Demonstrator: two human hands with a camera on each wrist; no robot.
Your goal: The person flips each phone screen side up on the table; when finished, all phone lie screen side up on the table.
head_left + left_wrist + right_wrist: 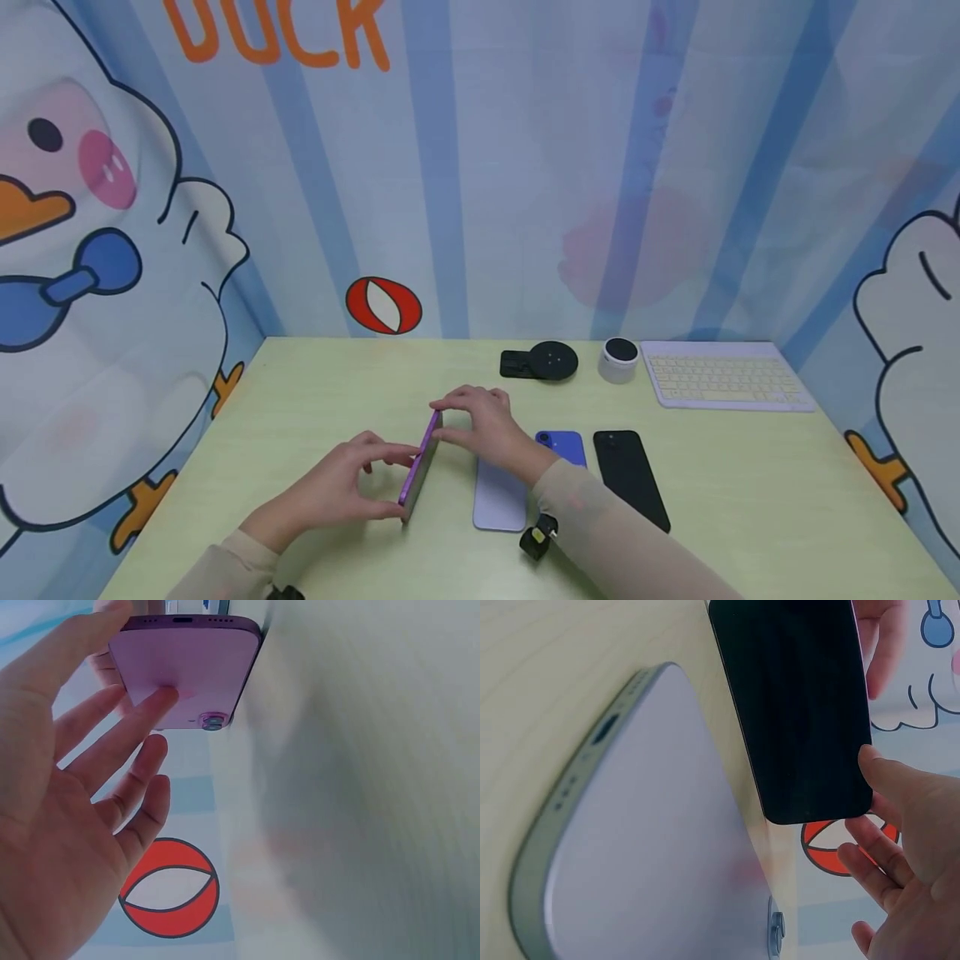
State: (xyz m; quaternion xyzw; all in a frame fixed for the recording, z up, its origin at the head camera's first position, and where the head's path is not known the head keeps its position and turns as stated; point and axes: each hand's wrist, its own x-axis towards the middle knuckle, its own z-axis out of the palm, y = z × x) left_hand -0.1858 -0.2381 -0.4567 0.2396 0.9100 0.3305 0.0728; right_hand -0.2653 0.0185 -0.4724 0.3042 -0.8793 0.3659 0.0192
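Note:
A purple smartphone stands on its long edge, its purple back with a camera bump toward the left hand and its dark screen toward the right. The left thumb is at the phone's near end, and the left fingers touch its back and upper edge, the others spread loosely. At the far upper corner the right hand pinches the phone between thumb and fingers. Beneath the right wrist lies a lavender phone, back up, overlapping a blue phone in the head view; the forearm hides part of both.
To the right of these lies a black phone. Along the back of the table are a black folding stand with a round pad, a small white cylinder with a dark top, and a lavender keyboard. A printed curtain hangs behind.

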